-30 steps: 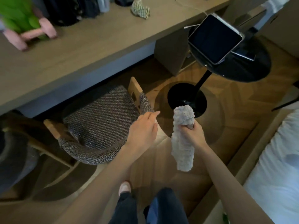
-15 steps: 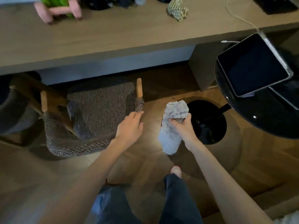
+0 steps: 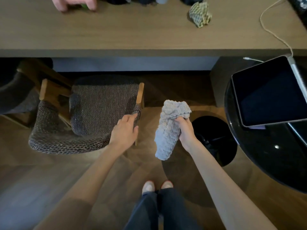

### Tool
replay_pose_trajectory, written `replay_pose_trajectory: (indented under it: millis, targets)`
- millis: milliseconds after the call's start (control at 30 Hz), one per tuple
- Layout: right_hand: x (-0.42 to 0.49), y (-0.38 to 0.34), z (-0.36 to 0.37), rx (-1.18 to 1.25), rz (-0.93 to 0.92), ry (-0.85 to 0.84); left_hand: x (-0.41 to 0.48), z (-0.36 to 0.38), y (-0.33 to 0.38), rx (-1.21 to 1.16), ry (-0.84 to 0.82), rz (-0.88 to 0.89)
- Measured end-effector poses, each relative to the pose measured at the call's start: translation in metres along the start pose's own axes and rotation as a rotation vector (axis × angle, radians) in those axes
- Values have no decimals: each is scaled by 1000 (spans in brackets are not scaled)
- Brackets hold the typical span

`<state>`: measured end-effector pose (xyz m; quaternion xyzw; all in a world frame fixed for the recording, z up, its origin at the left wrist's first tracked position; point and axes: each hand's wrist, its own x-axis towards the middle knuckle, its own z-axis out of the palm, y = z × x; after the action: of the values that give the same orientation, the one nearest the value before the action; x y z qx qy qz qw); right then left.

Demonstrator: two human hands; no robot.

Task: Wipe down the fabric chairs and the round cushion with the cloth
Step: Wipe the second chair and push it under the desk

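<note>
A dark woven fabric chair [image 3: 101,107] with a wooden frame stands tucked half under the desk, left of centre. My left hand [image 3: 125,130] rests on the right end of its curved fabric backrest, fingers bent around the rim. My right hand [image 3: 185,130] is closed on a light grey fluffy cloth [image 3: 169,128], which hangs bunched in the air to the right of the chair, apart from it. A second dark chair [image 3: 15,95] shows only partly at the far left. No round cushion is in view.
A long wooden desk [image 3: 132,34] runs across the top, carrying a crumpled yellow-grey cloth [image 3: 200,14], a pink dumbbell [image 3: 74,4] and a cable. At right a black round pedestal table [image 3: 265,155] bears a tablet [image 3: 272,92]. My feet stand on wood floor.
The view swung left and squared up to the chair. My left hand moved onto the backrest's right end. The cloth stays bunched in my right hand.
</note>
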<state>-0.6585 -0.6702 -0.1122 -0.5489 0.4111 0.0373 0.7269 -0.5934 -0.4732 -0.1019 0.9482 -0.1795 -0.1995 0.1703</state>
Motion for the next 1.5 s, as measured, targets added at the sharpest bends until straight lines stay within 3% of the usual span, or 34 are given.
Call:
replay_pose_trajectory:
  millis: [300,533,767,867,1033,1100,1167,1267,1333,1500]
  targets:
    - [120,2,10,-28,-129,-40,93,57,-1,21,100,-73]
    - [255,32,30,-180,-288,-163,184,124,-24,208,388,-181]
    - [336,72,83,-228,-578,-319,209,178,-36,764,646,-276]
    - [349,92,107,-304,-769,-348,219,187,-34,844,711,-318]
    - [380,115,141,-234,-898,-281,218,195,-42,949,930,-281]
    - [401,128,145,-249,-877,-237,220,197,-44,967,1024,-256]
    - [417,148,145,-310,-739,-235,221,198,-43,975,1127,-259]
    - [440,167,145,-329,-652,-306,224,198,-45,1010,1139,-215]
    - [455,155,148,-270,-758,-317,224,199,-46,1037,1098,-215]
    - [355,94,136,-173,-996,-352,214,193,-46,1019,988,-165]
